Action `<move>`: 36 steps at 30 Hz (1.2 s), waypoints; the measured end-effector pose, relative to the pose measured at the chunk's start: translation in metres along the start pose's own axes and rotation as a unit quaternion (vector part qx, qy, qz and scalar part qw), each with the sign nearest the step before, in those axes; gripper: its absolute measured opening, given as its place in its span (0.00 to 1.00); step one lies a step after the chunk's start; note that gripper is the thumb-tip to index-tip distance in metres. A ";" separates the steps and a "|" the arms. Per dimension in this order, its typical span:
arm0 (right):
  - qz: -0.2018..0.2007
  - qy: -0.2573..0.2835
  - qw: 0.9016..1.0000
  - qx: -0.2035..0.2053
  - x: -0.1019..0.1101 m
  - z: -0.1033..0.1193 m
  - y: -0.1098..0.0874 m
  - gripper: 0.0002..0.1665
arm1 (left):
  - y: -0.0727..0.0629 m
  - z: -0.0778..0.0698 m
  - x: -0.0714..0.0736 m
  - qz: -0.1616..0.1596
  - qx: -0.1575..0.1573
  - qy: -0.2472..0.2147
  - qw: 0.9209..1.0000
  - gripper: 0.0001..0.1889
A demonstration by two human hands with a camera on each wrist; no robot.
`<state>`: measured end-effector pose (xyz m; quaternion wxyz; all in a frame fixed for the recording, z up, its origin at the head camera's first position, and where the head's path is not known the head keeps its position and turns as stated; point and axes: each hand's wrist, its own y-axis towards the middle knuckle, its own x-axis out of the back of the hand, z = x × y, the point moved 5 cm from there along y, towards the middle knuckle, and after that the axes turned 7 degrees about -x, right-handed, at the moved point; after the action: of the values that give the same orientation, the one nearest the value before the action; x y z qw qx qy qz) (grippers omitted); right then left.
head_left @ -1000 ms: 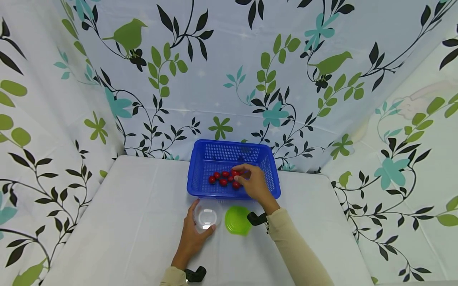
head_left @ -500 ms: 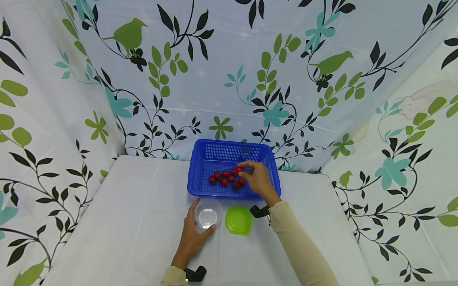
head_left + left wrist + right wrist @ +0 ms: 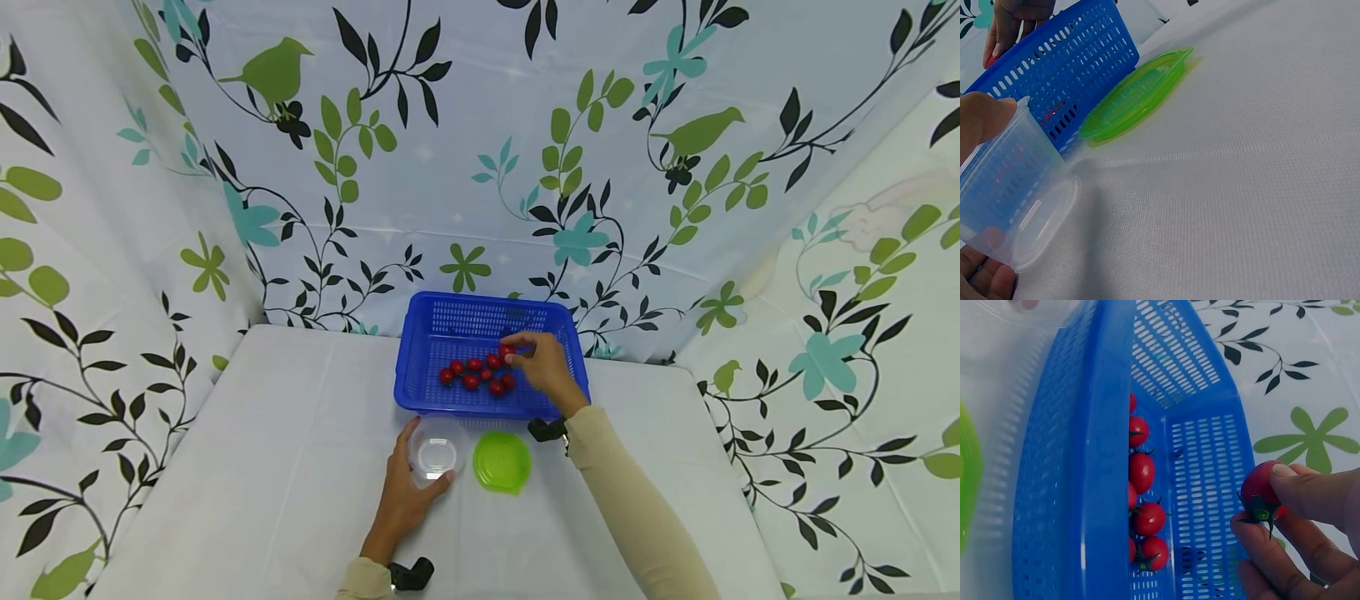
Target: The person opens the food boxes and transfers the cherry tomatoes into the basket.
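My right hand (image 3: 546, 364) pinches a red cherry tomato (image 3: 1259, 484) between thumb and fingers. Its green stalk points toward the camera in the right wrist view. The hand is over the right part of a blue perforated basket (image 3: 1104, 456), where several more cherry tomatoes (image 3: 1142, 473) lie on the bottom. With thumb and fingers curled round opposite sides, my left hand (image 3: 405, 500) holds a clear plastic tub (image 3: 1029, 187) in front of the basket. The tub's mouth faces up in the head view.
A bright green lid (image 3: 501, 462) lies on the white tablecloth (image 3: 300, 483), right of the tub and close to the basket's front wall. Behind the basket hangs a patterned cloth (image 3: 465, 192) with leaves and birds, which also covers both sides.
My right hand has shifted slightly right and toward the back of the basket, with the cherry tomato now showing between its fingertips. The left hand and tub have stayed put.
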<state>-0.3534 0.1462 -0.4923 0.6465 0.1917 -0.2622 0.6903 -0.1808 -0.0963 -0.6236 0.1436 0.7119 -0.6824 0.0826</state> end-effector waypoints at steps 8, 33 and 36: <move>0.009 0.008 1.000 -0.015 -0.001 -0.007 0.010 0.15 | 0.000 0.002 -0.001 0.001 -0.002 0.002 1.000 0.57; 0.073 -0.031 0.996 -0.040 -0.005 -0.016 0.036 0.16 | 0.001 0.004 0.000 0.002 0.004 -0.002 1.000 0.56; 0.081 -0.040 0.995 -0.044 -0.006 -0.019 0.039 0.16 | 0.001 0.004 0.000 0.002 0.007 -0.002 1.000 0.56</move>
<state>-0.3904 0.1522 -0.5156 0.5852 0.1690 -0.3326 0.7200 -0.1820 -0.0978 -0.6268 0.1371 0.7118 -0.6835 0.0855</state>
